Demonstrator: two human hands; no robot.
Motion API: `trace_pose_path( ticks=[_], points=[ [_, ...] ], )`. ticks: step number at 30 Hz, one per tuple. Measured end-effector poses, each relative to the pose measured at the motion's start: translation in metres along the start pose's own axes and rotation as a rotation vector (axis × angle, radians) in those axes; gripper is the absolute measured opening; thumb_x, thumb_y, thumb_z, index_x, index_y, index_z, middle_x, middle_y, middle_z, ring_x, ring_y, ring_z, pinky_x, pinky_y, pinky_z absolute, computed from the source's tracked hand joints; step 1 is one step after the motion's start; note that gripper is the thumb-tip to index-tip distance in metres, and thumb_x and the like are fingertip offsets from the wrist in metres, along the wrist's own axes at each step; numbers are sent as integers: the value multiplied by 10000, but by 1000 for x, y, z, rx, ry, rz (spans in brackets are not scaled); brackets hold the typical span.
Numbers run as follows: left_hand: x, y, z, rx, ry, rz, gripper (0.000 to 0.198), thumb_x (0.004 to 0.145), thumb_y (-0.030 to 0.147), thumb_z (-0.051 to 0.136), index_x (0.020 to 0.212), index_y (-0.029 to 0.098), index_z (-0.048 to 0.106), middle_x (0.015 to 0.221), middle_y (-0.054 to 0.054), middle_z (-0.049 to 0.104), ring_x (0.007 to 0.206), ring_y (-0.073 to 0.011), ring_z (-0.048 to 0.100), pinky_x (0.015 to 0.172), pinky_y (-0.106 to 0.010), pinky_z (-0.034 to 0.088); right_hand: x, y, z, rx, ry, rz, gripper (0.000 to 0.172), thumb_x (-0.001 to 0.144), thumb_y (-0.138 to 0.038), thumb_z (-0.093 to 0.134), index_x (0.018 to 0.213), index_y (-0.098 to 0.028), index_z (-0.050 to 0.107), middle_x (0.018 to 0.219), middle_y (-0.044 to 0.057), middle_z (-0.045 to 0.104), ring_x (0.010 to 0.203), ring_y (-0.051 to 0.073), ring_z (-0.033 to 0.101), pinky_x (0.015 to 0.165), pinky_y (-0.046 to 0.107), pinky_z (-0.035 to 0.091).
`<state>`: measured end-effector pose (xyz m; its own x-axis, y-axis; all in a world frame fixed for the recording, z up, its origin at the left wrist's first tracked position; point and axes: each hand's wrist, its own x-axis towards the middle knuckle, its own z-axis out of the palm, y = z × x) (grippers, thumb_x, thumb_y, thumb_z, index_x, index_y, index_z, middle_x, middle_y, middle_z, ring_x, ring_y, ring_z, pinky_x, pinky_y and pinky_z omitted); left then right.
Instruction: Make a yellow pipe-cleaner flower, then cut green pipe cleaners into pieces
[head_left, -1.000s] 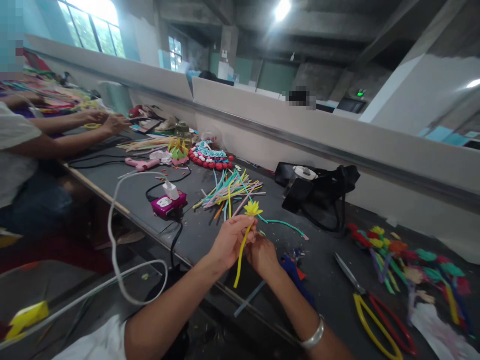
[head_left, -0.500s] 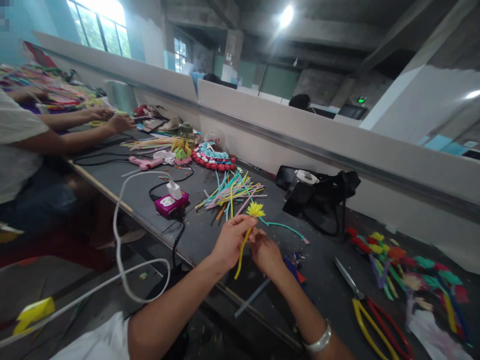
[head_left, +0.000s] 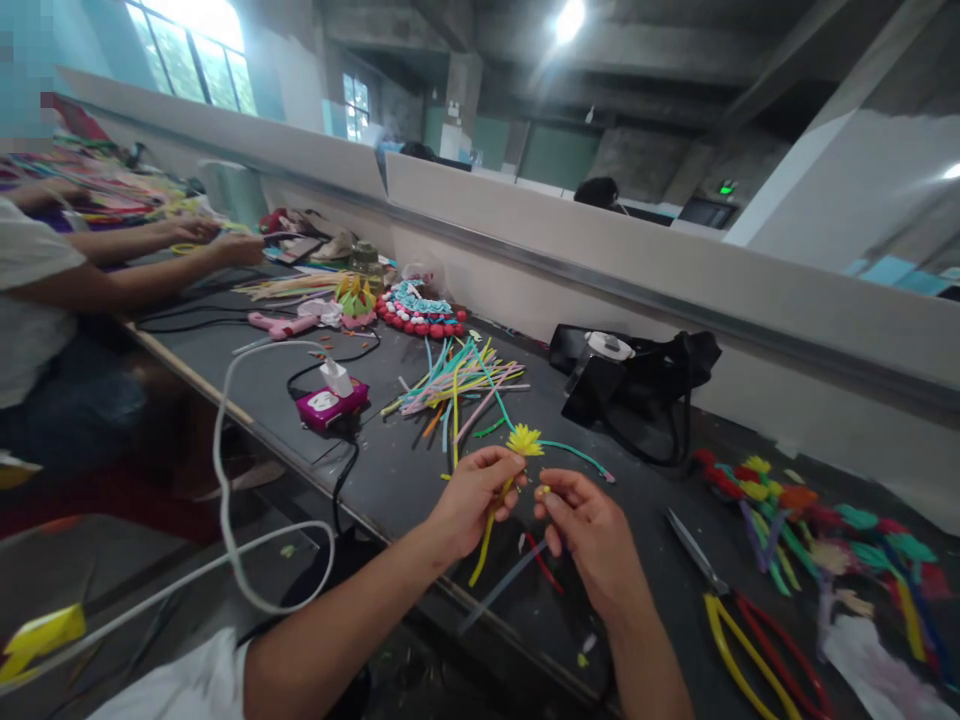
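My left hand [head_left: 474, 502] pinches a yellow pipe-cleaner flower [head_left: 524, 440] just below its petals, and its yellow stem [head_left: 484, 548] hangs down past the fingers. Close by on the right, my right hand [head_left: 596, 535] is closed in a pinch on a small yellow piece [head_left: 545, 490], too small to make out fully. A gap separates the two hands. Behind the flower, a teal pipe cleaner [head_left: 574, 448] lies bent on the dark table. Beneath the hands are a translucent glue stick [head_left: 504, 585] and a short red pipe cleaner [head_left: 544, 565].
Loose pipe cleaners [head_left: 457, 385] lie in a pile ahead. Scissors [head_left: 716, 585] rest open at the right, beside finished colourful flowers [head_left: 840, 530]. A purple power socket [head_left: 332, 402] with a white cable and a pink glue gun [head_left: 283, 325] are left. Another person's hands [head_left: 217, 245] work further left.
My right hand has drawn away from the flower to the right and now pinches a small yellow piece. The left hand still grips the flower, slightly lower in view.
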<state>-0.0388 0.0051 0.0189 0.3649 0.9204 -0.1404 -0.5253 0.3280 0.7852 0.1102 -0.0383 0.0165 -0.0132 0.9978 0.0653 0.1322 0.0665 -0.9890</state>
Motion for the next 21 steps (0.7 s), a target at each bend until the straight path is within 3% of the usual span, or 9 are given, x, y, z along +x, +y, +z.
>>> trace_pose_path(
  ticks=[4,8,15,21],
  points=[
    [3,-6,6,16,2,-11,238,719,333,721,762,154,569,684,16,596,412,-35,457,349,-149,276,-1,-1,-5,63,55,4,357,811,-390,639,1083,-192,522,906,45,643,704,147,635,451,206,460],
    [3,-10,15,31,2,-27,256,707,352,729,748,154,572,677,19,594,400,-22,424,362,-154,228,-5,-4,-10,26,131,10,384,783,-339,668,1107,-197,520,944,46,659,686,137,640,463,201,463],
    [-5,-15,33,65,-3,-58,258,654,315,765,709,147,578,587,49,524,392,-14,340,382,-184,159,-23,-8,-16,-412,337,-156,350,827,-298,573,1155,-194,510,875,32,692,756,144,658,656,246,511],
    [-10,-23,43,131,39,-42,327,560,249,821,776,155,596,598,67,518,427,-26,368,403,-182,215,-31,1,-19,-590,385,-204,487,840,-237,520,1309,-200,395,898,4,706,587,110,616,593,224,495]
  ],
)
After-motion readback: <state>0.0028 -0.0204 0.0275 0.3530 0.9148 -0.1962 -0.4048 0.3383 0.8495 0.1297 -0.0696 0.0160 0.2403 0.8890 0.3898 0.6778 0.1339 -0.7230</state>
